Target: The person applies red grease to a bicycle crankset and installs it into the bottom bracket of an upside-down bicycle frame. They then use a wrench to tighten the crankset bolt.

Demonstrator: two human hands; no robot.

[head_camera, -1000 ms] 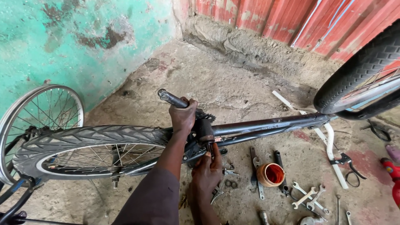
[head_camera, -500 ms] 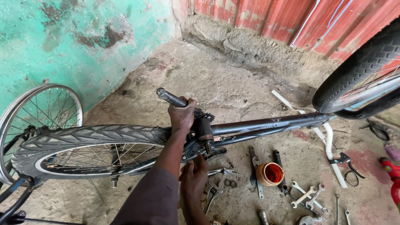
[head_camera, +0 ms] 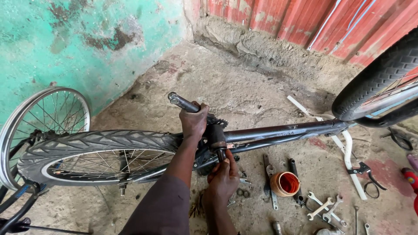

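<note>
Left hand (head_camera: 193, 124) is wrapped tight around the crank arm (head_camera: 185, 103) of the upside-down bike frame (head_camera: 278, 130). Right hand (head_camera: 223, 176) pinches closed on the other crank's end (head_camera: 221, 153), just under the bottom bracket (head_camera: 216, 135). Versus half a second back, the right hand has crept up a bit; left hasn't budged.

We note the black steel bicycle frame (head_camera: 278, 130) lying across the concrete floor (head_camera: 244, 91), its tyred rear wheel (head_camera: 96, 154) at left. Right of our hands, the round orange plastic cup (head_camera: 285, 183) stands below the frame, with the silver open-ended spanners (head_camera: 324, 206) just right of it.
</note>
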